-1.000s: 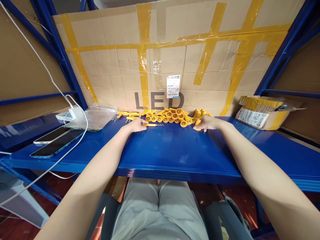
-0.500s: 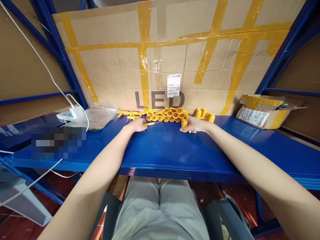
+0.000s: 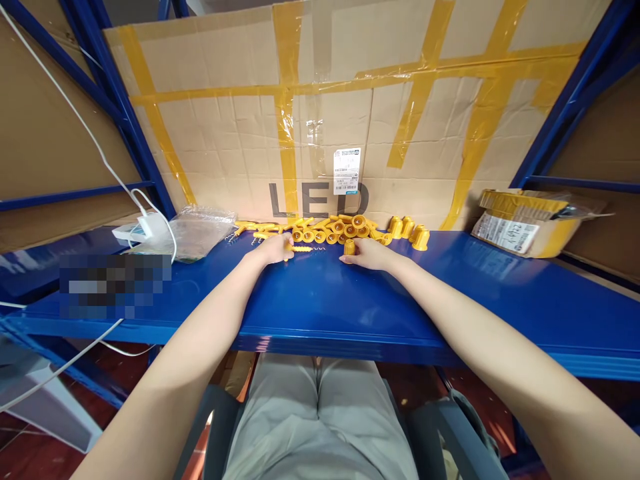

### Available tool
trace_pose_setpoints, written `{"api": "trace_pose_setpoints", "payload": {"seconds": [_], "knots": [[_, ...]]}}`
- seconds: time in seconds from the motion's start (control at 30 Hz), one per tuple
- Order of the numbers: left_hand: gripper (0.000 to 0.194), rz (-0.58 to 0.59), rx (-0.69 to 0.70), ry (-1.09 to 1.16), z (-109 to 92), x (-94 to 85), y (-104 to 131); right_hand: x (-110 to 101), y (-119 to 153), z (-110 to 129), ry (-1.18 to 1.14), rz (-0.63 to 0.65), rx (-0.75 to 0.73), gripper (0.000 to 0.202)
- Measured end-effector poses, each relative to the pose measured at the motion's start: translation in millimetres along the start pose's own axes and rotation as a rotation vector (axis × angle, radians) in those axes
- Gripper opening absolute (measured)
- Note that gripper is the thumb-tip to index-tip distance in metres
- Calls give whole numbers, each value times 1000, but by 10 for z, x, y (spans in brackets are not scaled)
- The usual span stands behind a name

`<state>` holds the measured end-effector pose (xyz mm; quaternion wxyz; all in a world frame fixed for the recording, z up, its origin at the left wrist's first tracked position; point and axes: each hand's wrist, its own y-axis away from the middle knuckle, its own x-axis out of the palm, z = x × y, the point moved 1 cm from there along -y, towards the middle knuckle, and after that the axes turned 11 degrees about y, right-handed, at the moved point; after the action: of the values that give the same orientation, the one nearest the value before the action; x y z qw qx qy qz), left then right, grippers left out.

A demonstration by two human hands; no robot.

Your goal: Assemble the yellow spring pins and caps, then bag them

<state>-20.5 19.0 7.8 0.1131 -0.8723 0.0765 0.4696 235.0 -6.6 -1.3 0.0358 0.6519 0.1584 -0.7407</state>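
Observation:
In the middle of the blue shelf, my left hand [image 3: 276,249] is closed on the handle of a corkscrew [image 3: 302,249]. The corkscrew has a yellow threaded shaft and a thin metal spiral that points right. Facing it, my right hand [image 3: 373,253] grips a yellow bell-shaped cap [image 3: 349,247], a short gap from the spiral's tip. Behind both hands lie several yellow caps [image 3: 320,237] with their round mouths toward me. More yellow corkscrews [image 3: 264,228] are at the left of this row. Several caps [image 3: 419,237] stand upright to the right.
A large taped cardboard sheet [image 3: 230,147] closes off the back. Left are a clear plastic bag [image 3: 203,230], a white plug adapter [image 3: 150,227] with cables, and a blurred dark object [image 3: 115,283]. A taped carton [image 3: 525,227] sits at the right.
My right hand has moved left with the cap, closer to the corkscrew, and the cap now stands more upright. My left hand has barely moved and still holds the corkscrew.

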Motion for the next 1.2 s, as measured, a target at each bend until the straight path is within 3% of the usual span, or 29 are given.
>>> {"api": "trace_pose_setpoints", "payload": {"seconds": [0.27, 0.43, 0.67, 1.0, 1.2], "knots": [[24, -62, 131, 19, -137, 20, 34, -185, 64, -26, 137, -102, 13, 25], [24, -68, 163, 62, -144, 25, 31, -110, 14, -99, 76, -172, -126, 31], [26, -48, 194, 168, -112, 55, 20, -65, 0, 18, -56, -289, -307, 31], [23, -57, 213, 223, -100, 55, -5, 15, -77, -201, 27, -253, -161, 31], [23, -75, 220, 222, -89, 54, -4, -4, -57, -162, -24, -244, -230, 31]]}}
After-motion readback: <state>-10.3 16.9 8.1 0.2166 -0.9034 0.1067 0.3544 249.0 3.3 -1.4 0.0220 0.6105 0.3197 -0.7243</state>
